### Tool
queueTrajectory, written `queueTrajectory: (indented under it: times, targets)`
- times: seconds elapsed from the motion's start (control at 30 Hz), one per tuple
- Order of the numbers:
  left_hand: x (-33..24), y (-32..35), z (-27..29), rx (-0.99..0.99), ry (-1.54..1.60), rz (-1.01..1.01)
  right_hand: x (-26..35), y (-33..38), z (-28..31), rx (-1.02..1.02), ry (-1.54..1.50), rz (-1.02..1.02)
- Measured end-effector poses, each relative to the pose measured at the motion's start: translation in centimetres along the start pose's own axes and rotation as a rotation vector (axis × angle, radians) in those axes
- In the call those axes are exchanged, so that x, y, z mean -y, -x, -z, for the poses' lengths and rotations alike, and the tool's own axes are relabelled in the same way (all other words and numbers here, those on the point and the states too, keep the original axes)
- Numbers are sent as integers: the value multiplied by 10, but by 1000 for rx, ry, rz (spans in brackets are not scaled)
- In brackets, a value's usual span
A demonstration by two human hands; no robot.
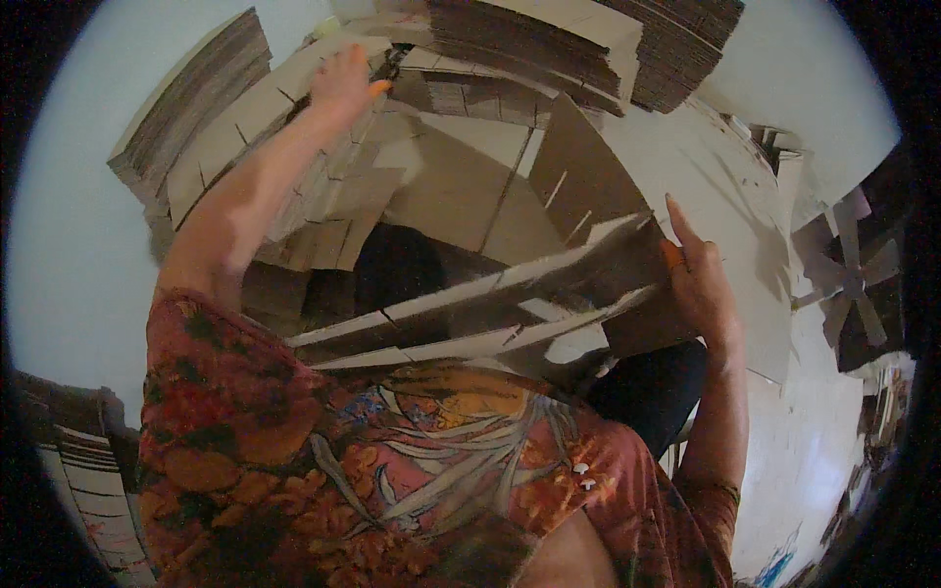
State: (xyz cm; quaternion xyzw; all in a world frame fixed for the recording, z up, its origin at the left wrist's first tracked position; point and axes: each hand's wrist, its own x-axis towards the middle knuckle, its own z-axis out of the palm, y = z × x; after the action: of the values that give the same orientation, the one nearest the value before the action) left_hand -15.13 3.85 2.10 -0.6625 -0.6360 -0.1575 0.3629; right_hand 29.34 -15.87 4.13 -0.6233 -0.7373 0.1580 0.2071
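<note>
Between my arms stand slotted brown cardboard dividers (470, 309), long strips on edge crossed by upright pieces, close in front of my body. At their right end my right hand (698, 279) has its thumb against the cardboard edge, with the index finger stretched up and the other fingers curled. My left hand (343, 83) reaches far forward to the upper left and lies on a row of slotted cardboard strips (245, 132). Its thumb is spread from the fingers, and the tips meet the cardboard near a dark gap. Both thumbs show orange at the tip.
Stacks of cardboard strips lie at the far left (196, 93) and the far right (686, 49). A pedestal-like object with crossed blades (851, 269) stands at the right edge. More stacked strips (83, 461) are at lower left. My dark-clothed knee (397, 265) shows beneath the dividers.
</note>
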Motion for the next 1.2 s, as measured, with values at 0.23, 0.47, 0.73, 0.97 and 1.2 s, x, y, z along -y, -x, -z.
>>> queueTrajectory:
  times: [0.23, 0.47, 0.73, 0.97, 1.2]
  targets:
    - [74, -12, -11, 419, 0, 67, 2, -9, -9, -26, 63, 63]
    - [-1, 7, 55, 397, 229, -257, -7, 17, -9, -83, -39, 19]
    - [-105, 117, 22, 536, 248, -538, -18, 45, -13, -202, -130, 162]
    - [-87, 75, -17, 750, 592, -23, -23, 60, -15, -271, -76, 196]
    - [-93, 38, 2, 650, 432, -114, -27, 64, -15, -267, -144, 213]
